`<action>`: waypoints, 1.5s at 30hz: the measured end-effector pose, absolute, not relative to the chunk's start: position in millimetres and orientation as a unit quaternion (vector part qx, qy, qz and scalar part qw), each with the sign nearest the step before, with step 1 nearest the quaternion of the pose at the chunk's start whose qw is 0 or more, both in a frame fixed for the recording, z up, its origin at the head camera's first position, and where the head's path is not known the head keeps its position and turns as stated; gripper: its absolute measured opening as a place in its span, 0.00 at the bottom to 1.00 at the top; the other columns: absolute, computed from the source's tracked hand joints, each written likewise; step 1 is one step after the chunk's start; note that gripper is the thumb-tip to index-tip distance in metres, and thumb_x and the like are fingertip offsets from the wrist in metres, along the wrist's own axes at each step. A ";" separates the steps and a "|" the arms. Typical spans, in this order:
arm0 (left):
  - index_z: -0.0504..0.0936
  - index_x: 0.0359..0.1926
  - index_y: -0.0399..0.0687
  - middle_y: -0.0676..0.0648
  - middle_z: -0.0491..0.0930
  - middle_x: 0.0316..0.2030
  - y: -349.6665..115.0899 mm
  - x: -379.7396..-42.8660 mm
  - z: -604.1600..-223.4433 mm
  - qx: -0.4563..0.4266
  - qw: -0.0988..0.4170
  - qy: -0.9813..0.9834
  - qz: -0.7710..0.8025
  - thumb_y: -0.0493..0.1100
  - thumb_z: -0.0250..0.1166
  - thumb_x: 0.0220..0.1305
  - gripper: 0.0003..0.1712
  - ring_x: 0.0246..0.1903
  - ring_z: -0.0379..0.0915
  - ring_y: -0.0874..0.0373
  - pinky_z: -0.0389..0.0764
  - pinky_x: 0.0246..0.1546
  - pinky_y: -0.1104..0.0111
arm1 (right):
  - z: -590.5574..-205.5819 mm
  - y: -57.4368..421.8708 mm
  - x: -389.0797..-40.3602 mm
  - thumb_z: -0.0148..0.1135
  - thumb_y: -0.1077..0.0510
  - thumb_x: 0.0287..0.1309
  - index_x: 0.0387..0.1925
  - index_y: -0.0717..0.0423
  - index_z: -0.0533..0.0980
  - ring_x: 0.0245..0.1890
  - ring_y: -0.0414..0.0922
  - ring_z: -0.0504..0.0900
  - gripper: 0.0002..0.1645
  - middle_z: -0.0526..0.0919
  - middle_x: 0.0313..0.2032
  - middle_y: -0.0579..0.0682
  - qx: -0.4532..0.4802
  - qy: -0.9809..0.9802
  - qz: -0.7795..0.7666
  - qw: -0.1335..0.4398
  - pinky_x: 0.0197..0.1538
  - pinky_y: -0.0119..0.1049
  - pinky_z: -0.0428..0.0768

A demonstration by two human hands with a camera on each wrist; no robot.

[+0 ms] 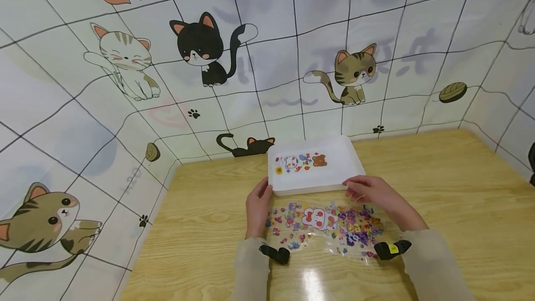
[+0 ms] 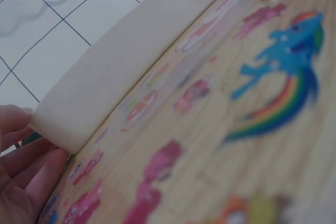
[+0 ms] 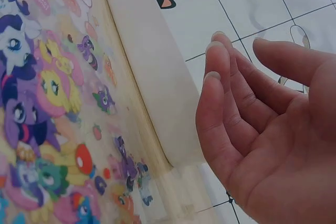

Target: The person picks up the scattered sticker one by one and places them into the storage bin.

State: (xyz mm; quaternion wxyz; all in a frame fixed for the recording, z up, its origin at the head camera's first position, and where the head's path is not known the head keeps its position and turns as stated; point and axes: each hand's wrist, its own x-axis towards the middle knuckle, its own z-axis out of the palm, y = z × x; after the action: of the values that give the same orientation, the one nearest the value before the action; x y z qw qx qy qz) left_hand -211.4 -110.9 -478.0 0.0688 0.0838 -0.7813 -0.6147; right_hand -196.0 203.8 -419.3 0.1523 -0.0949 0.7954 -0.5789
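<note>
Tray point(image 1: 311, 190) has left corner point(image 1: 279, 192) pinched by left grip point(image 1: 257, 206), right grip point(image 1: 372, 191) relaxed by right corner point(image 3: 177, 158), tabletop point(image 1: 447, 180) beyond.

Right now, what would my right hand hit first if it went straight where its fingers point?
Your right hand would probably meet the shallow white tray first, around its near right corner; I can't tell whether any gap separates them.

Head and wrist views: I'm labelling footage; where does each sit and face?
Head: head-worn, facing forward-down at the white rectangular tray; left hand, right hand, beige sleeves show.
Left wrist: on that wrist, facing the tray's near side; left hand shows.
Right wrist: mounted likewise, facing that side; right hand shows.
Both wrist views share clear multicoloured sticker sheets.
</note>
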 end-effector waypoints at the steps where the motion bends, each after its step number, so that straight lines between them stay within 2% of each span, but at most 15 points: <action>1: 0.72 0.57 0.62 0.59 0.71 0.53 -110.5 -211.4 -478.7 0.082 0.069 -0.782 -0.614 0.51 0.54 0.63 0.20 0.54 0.63 0.64 0.64 0.55 0.64 | -421.1 205.4 -195.3 0.48 0.46 0.62 0.52 0.69 0.68 0.36 0.50 0.77 0.30 0.78 0.38 0.59 -0.095 0.794 -0.580 0.154 0.42 0.44 0.76; 7: 0.72 0.56 0.62 0.60 0.72 0.52 -109.7 -212.2 -482.9 0.079 0.078 -0.781 -0.615 0.52 0.54 0.63 0.20 0.54 0.64 0.65 0.65 0.54 0.64 | -428.2 211.8 -191.8 0.47 0.45 0.62 0.53 0.67 0.67 0.39 0.50 0.76 0.30 0.77 0.41 0.60 -0.084 0.792 -0.583 0.158 0.44 0.45 0.75; 14: 0.72 0.56 0.62 0.59 0.71 0.53 -106.9 -208.8 -485.3 0.075 0.068 -0.779 -0.619 0.52 0.53 0.63 0.20 0.54 0.64 0.64 0.64 0.55 0.63 | -435.7 216.8 -185.2 0.52 0.42 0.58 0.53 0.64 0.68 0.44 0.49 0.76 0.32 0.78 0.44 0.55 -0.054 0.820 -0.548 0.157 0.46 0.43 0.74; 19: 0.71 0.57 0.62 0.60 0.71 0.54 -106.9 -206.9 -490.6 0.078 0.063 -0.778 -0.620 0.54 0.53 0.63 0.21 0.54 0.64 0.65 0.64 0.55 0.64 | -439.7 219.1 -180.2 0.53 0.40 0.56 0.54 0.60 0.70 0.46 0.49 0.73 0.33 0.75 0.48 0.55 -0.053 0.846 -0.509 0.150 0.47 0.45 0.73; 23: 0.71 0.57 0.62 0.60 0.71 0.54 -105.6 -205.0 -492.4 0.079 0.062 -0.779 -0.619 0.53 0.53 0.63 0.21 0.55 0.63 0.64 0.64 0.56 0.63 | -442.8 222.3 -177.3 0.53 0.43 0.57 0.54 0.58 0.70 0.46 0.49 0.72 0.30 0.73 0.50 0.56 -0.065 0.859 -0.487 0.145 0.46 0.44 0.72; 28: 0.71 0.57 0.63 0.62 0.70 0.53 -104.6 -205.6 -490.6 0.085 0.054 -0.779 -0.619 0.53 0.53 0.63 0.21 0.55 0.62 0.64 0.63 0.56 0.62 | -444.4 225.0 -176.0 0.55 0.48 0.58 0.54 0.61 0.69 0.46 0.50 0.72 0.27 0.74 0.48 0.57 -0.094 0.877 -0.448 0.142 0.46 0.45 0.73; 32: 0.71 0.57 0.65 0.62 0.70 0.53 -104.3 -208.2 -485.8 0.086 0.051 -0.777 -0.621 0.54 0.53 0.63 0.21 0.55 0.62 0.63 0.63 0.56 0.61 | -441.2 225.1 -176.4 0.59 0.49 0.54 0.53 0.65 0.70 0.45 0.51 0.72 0.30 0.74 0.46 0.57 -0.111 0.903 -0.393 0.131 0.45 0.47 0.72; 38: 0.71 0.57 0.63 0.59 0.71 0.54 -103.5 -212.0 -477.5 0.076 0.057 -0.778 -0.621 0.53 0.53 0.63 0.21 0.55 0.63 0.63 0.63 0.56 0.61 | -432.2 222.1 -176.8 0.66 0.46 0.44 0.48 0.62 0.72 0.37 0.50 0.66 0.33 0.69 0.40 0.57 -0.119 0.939 -0.297 0.129 0.38 0.44 0.70; 42: 0.71 0.57 0.62 0.59 0.71 0.53 -105.2 -212.3 -475.5 0.080 0.059 -0.780 -0.618 0.53 0.53 0.63 0.21 0.55 0.63 0.62 0.63 0.56 0.61 | -428.0 218.0 -176.5 0.70 0.44 0.37 0.46 0.59 0.70 0.39 0.54 0.64 0.36 0.67 0.42 0.60 -0.111 0.948 -0.261 0.144 0.38 0.48 0.70; 45: 0.71 0.57 0.61 0.58 0.71 0.53 -109.0 -211.6 -475.0 0.088 0.062 -0.782 -0.614 0.52 0.53 0.63 0.21 0.55 0.63 0.62 0.63 0.56 0.61 | -428.2 212.5 -177.5 0.71 0.45 0.37 0.43 0.57 0.70 0.40 0.54 0.63 0.33 0.67 0.41 0.58 -0.114 0.952 -0.246 0.143 0.39 0.48 0.70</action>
State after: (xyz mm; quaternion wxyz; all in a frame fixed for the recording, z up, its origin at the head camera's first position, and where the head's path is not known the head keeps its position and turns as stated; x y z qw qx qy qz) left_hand -211.6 -109.0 -475.0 0.0618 0.0876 -0.7820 -0.6140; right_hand -177.5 212.5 -428.2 0.1432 -0.1138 0.9518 -0.2463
